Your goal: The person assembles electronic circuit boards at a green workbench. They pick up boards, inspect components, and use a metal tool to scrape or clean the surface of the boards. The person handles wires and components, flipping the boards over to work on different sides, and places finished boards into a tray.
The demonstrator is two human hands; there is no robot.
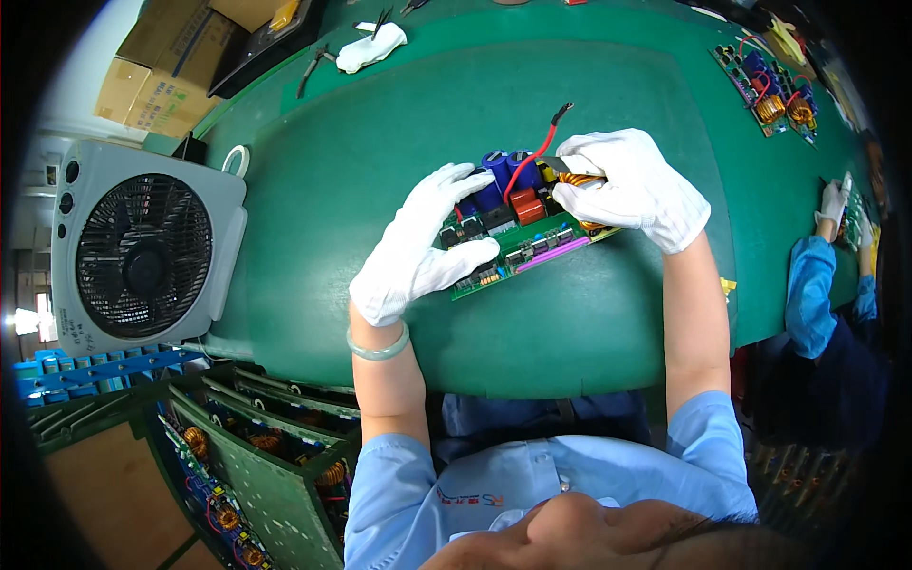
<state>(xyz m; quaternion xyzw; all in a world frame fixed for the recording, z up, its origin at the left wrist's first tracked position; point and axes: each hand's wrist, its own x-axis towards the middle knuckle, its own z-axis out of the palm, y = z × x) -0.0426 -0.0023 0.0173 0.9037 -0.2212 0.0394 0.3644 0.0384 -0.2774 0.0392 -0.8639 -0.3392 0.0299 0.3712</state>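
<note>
A green circuit board is tilted above the green mat, carrying blue capacitors, a red-orange block part and a copper-wound coil. From it a red wire with a dark end sticks up. My left hand, in a white glove, grips the board's left end, thumb on the near side and fingers on the far side. In my gloved right hand a thin, dark blade-like tool is pinched over the coil. The right fingers partly hide the coil and the board's right end.
A grey box fan stands at the left. Pliers and a white cloth lie at the far left. More boards sit at the far right, near a co-worker's gloved hand. Green racks hold boards at lower left.
</note>
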